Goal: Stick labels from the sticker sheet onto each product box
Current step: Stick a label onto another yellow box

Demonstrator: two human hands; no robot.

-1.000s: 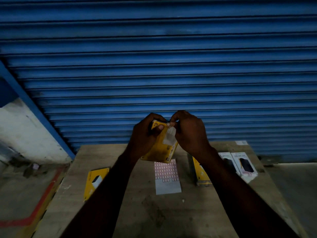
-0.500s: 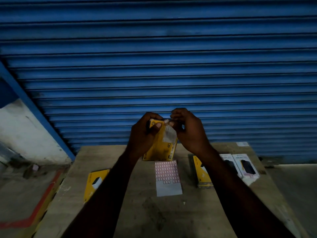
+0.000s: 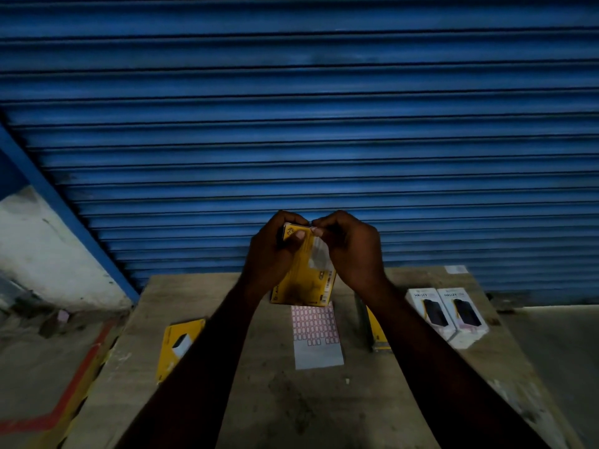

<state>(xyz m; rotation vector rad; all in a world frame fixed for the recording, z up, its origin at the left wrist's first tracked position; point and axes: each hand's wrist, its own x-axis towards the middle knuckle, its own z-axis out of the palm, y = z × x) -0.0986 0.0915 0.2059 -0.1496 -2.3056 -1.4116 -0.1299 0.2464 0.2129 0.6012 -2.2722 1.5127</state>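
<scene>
Above the table I hold a yellow product box (image 3: 304,283) upright. My left hand (image 3: 275,251) grips its top left, thumb on its face. My right hand (image 3: 350,251) curls at the box's top right corner, fingertips pinching at the edge beside a pale patch on the box. The sticker sheet (image 3: 316,335), with pink-bordered labels, lies flat on the table below the box. Another yellow box (image 3: 180,343) lies at the left. A third yellow box (image 3: 376,332) is partly hidden behind my right forearm. Two white boxes (image 3: 447,314) lie at the right.
The wooden table (image 3: 291,409) stands against a blue roller shutter (image 3: 298,124). A small pale scrap (image 3: 456,269) lies at the table's far right corner. Concrete floor with a red line (image 3: 74,390) lies to the left.
Both hands have lifted the yellow box slightly and turned it more upright. My right fingertips stay at its top right corner.
</scene>
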